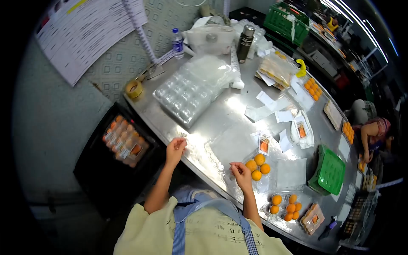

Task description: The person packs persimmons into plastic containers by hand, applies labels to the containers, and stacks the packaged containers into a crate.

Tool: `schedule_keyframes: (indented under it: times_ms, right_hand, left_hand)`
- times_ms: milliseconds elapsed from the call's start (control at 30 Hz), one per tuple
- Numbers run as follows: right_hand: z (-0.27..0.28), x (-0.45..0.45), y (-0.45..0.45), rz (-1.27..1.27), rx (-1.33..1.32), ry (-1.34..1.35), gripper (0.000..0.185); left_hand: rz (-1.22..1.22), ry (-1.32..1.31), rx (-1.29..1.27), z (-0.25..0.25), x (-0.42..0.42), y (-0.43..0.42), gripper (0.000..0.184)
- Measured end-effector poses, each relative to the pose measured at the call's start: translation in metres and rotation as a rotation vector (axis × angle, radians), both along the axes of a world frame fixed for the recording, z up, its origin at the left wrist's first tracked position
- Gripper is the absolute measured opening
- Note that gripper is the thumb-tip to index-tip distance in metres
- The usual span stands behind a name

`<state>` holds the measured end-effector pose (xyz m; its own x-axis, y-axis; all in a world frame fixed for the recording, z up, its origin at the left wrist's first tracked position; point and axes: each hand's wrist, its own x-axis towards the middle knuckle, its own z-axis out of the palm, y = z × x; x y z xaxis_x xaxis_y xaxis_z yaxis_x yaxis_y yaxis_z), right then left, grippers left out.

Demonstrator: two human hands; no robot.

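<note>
My left hand is over the near table edge, thumb and fingertips drawn together. Anything between them is too small to make out. Closer to the oranges, my right hand has its fingers curled inward in a pinch, and what they hold, if anything, cannot be made out. Just right of it, several oranges sit in a clear plastic tray, below a printed label card. A second clear tray of oranges lies nearer the edge, beside a closed labelled pack.
Stacked clear plastic trays stand at the back left, near brown tape, a water bottle and a dark flask. A green basket sits right. A black crate holds packs on the left. Another person works across the table.
</note>
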<state>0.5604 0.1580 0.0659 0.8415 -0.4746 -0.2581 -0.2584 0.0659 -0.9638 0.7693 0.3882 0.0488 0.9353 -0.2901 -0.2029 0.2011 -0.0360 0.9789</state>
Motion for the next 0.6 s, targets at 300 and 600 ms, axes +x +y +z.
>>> schedule_keyframes:
  times_ms: [300, 600]
  right_hand:
    - [-0.014, 0.067, 0.028, -0.137, 0.142, 0.085, 0.02]
    - [-0.023, 0.086, 0.024, -0.219, 0.081, 0.233, 0.021]
  left_hand:
    - [-0.065, -0.215, -0.094, 0.072, 0.163, -0.089, 0.025]
    - [0.12, -0.55, 0.026, 0.03, 0.389, -0.152, 0.021]
